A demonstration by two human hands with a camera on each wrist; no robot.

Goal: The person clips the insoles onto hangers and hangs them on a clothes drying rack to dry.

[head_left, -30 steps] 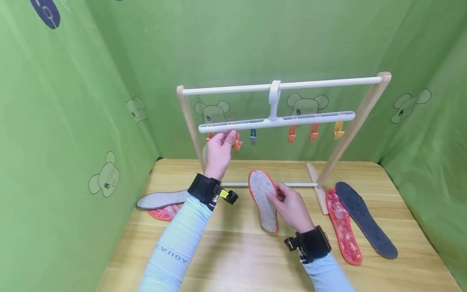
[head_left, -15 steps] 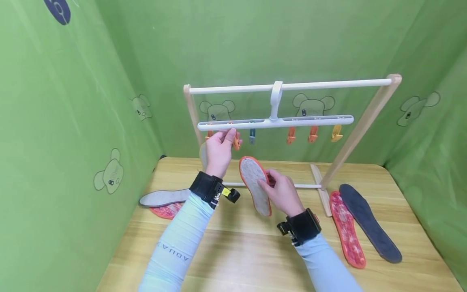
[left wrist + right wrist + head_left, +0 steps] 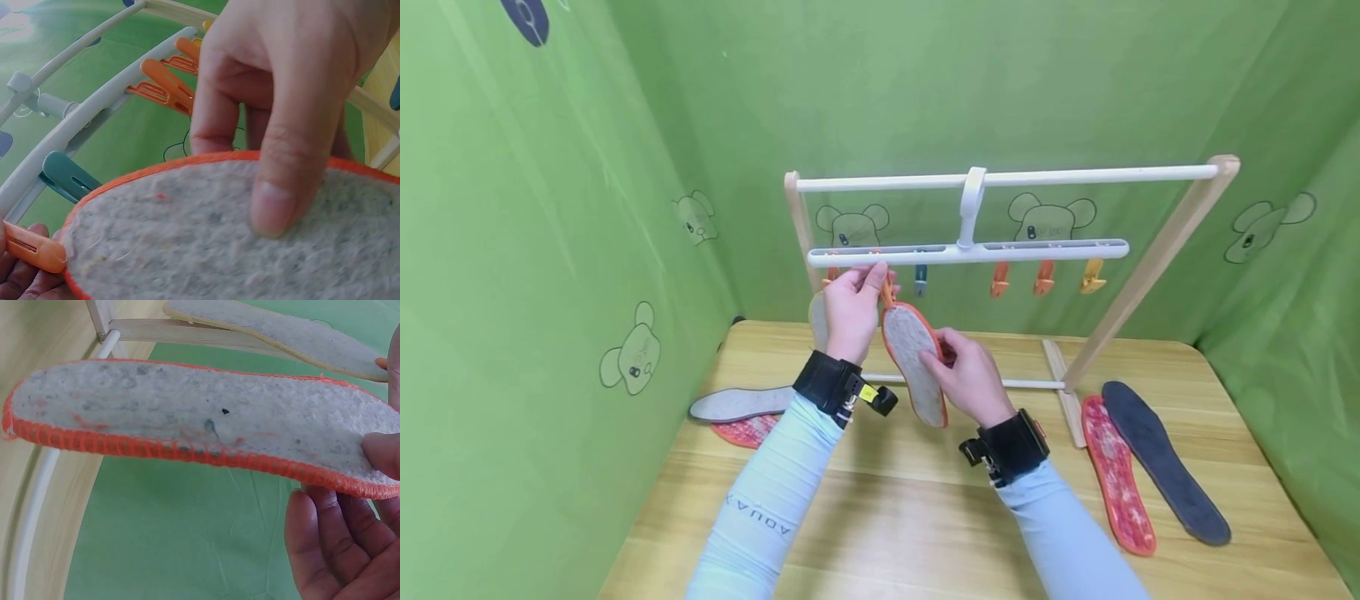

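Note:
My left hand [image 3: 852,312] pinches an orange clothespin [image 3: 887,291] under the white hanger bar [image 3: 925,257]. In my right hand [image 3: 972,373] is a grey felt insole [image 3: 913,358] with orange stitched edging, thumb on its face and fingers behind. The insole's upper tip meets the clothespin's lower end, also in the left wrist view, where the orange clothespin [image 3: 44,253] overlaps the rim. Behind my left hand hangs a yellow-edged insole [image 3: 817,321], partly hidden by that hand; the right wrist view shows this insole [image 3: 275,331] more fully.
A teal clothespin [image 3: 921,279], two more orange ones and a yellow clothespin [image 3: 1092,276] hang along the bar. A wooden rack [image 3: 1120,283] carries the hanger. A red patterned insole [image 3: 1116,475] and a dark insole [image 3: 1165,462] lie right; a grey insole [image 3: 737,405] overlaps another at left.
My right hand has raised the orange-edged insole up and to the left until its tip meets the orange clothespin. My left hand stays at the clothespin.

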